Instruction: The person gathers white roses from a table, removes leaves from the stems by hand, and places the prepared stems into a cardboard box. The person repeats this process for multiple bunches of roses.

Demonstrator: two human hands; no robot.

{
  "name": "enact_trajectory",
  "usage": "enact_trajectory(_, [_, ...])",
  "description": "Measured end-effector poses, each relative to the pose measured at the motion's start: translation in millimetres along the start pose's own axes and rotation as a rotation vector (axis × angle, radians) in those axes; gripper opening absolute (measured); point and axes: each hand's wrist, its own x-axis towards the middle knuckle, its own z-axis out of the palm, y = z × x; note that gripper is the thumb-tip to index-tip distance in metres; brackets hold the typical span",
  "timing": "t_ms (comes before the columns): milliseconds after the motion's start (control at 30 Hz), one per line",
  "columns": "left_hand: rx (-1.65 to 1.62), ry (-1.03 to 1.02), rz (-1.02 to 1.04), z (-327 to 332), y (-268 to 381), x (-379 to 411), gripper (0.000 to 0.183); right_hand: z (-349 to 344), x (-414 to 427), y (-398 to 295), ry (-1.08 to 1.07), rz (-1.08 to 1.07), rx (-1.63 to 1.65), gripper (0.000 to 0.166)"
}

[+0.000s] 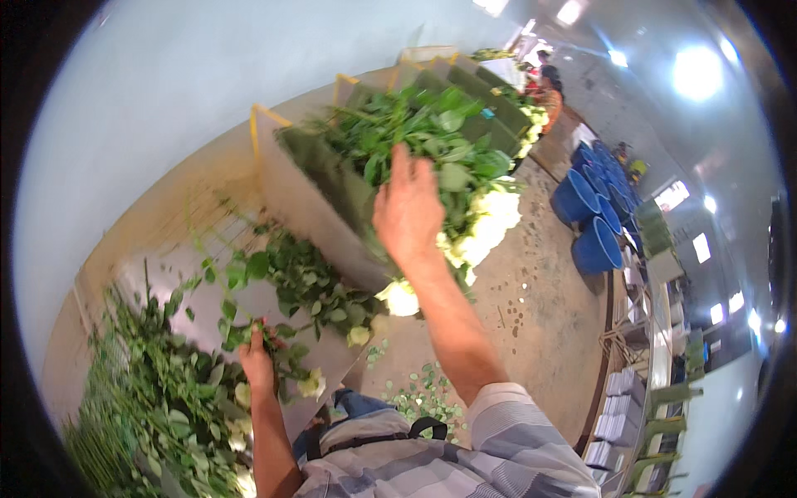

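Observation:
My left hand is closed around the stems of a few pale roses, near the front edge of a light worktable. My right hand reaches forward with its fingers spread at the leafy stems of a pile of white roses lying in a green-lined sorting compartment; whether it grips a stem cannot be told. A large heap of leafy rose stems covers the left of the table. Between the heap and the compartment's divider lie more cut stems with leaves.
Several green-lined dividers with yellow edges run along the wall. Blue buckets stand on the floor to the right, with racks and stacked white material nearer. Fallen leaves litter the floor by my legs. People stand at the far end.

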Motion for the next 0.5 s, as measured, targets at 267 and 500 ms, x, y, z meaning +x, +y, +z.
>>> enact_trajectory(267, [-0.007, -0.002, 0.062, -27.7, -14.8, -7.9, 0.03, -18.2, 1.7, 4.0, 0.12, 0.072, 0.394, 0.059])
enact_trajectory(500, [0.092, 0.259, -0.109, -55.7, -36.9, -10.4, 0.026, -12.5, -73.9, -34.2, 0.06, -0.329, 0.715, 0.055])
